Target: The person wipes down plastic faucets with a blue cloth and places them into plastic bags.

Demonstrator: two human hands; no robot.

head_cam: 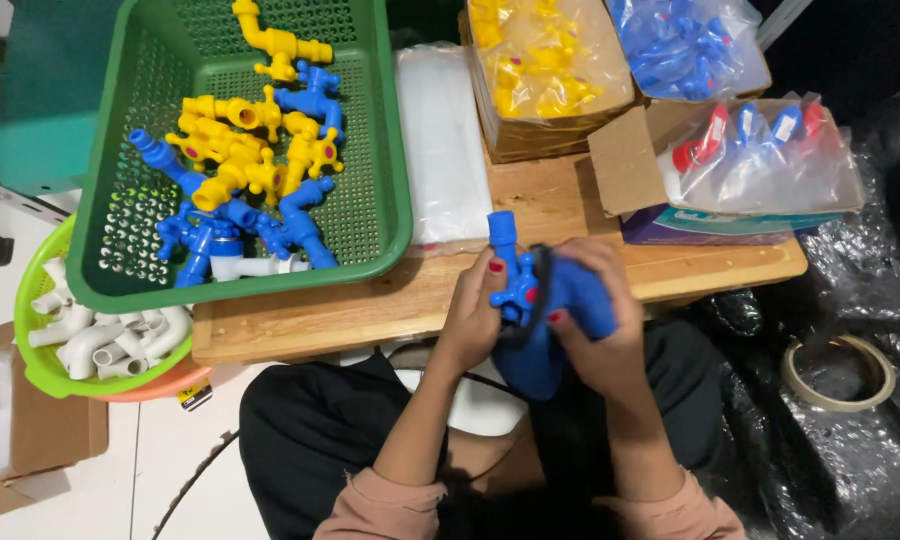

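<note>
Wooden table (570,205) far; near it, left hand (475,310) and right hand (600,330) clamp blue tap (540,300), fingers closed for control; green basket (240,140) left.

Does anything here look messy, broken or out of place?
Nothing looks broken or spilled. The green basket hangs slightly over the front edge of the wooden table, and a tape roll lies loose on the black plastic sheeting. Both hands, left and right, hold a blue tap.

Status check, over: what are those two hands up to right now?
Left hand and right hand both gripping a blue plastic tap. Held above the wooden table edge. Nothing blocking.
</note>
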